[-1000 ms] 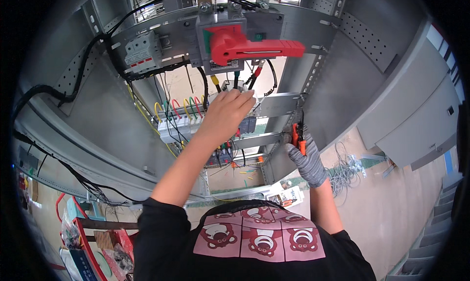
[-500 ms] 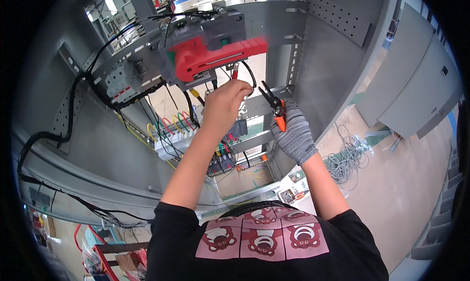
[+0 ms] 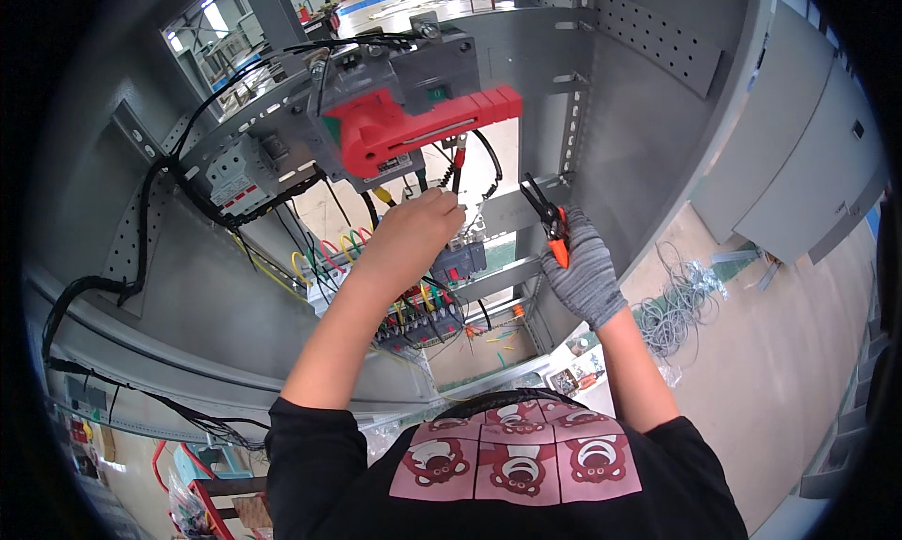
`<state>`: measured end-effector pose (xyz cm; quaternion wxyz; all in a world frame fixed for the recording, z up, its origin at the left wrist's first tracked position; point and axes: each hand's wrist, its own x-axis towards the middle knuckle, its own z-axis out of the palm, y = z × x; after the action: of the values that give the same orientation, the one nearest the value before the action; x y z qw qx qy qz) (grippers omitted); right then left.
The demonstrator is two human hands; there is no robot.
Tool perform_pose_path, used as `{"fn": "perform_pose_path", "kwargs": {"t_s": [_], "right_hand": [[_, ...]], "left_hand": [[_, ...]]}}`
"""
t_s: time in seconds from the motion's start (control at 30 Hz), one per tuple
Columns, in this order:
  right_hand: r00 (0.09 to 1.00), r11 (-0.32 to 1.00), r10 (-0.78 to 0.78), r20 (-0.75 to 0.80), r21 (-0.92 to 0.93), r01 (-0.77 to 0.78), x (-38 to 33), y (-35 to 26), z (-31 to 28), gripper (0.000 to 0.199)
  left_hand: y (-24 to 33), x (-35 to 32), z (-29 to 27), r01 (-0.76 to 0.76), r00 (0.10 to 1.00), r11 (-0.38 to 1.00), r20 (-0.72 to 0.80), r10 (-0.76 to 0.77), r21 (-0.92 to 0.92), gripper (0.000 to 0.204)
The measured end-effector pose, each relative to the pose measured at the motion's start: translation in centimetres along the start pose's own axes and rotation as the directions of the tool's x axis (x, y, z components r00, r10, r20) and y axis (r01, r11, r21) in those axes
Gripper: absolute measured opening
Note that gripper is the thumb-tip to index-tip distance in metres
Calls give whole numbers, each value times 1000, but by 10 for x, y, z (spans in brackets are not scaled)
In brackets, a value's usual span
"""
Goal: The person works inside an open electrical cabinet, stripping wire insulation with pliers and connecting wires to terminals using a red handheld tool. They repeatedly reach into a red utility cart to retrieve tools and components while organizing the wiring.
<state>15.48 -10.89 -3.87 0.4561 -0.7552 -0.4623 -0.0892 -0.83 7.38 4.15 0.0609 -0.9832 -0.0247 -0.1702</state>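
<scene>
Gloved right grip (image 3: 584, 269) clasps orange-handled pliers (image 3: 558, 250); bare left grip (image 3: 412, 237), outstretched palm-down, hides whether it holds anything.

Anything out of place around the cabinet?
A messy grey wire tangle lies uncoiled on the floor right of the cabinet; small coloured scraps litter its base. Also, only the right hand is gloved.

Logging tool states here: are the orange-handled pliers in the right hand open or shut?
Open. The pliers, in the gloved right hand, show their two black tips standing apart, with a gap between.
</scene>
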Motion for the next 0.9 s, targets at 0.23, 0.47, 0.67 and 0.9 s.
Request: {"fn": "perform_pose_path", "kwargs": {"t_s": [0.23,0.47,0.67,0.9], "right_hand": [[998,999,-51,-31,-2,51,8,-6,1,45],[998,996,-57,-33,-73,54,27,-22,2,41],[993,981,-117,-27,-160,111,36,-26,1,46],[995,968,-89,54,-231,99,38,-32,1,49]], "left_hand": [[1,18,5,-49,954,911,-289,-78,-410,11],[21,36,30,94,800,619,-311,-513,-779,14],[25,40,33,38,815,574,-307,-492,-818,11],[23,40,37,1,799,513,-308,-517,-859,10]]}}
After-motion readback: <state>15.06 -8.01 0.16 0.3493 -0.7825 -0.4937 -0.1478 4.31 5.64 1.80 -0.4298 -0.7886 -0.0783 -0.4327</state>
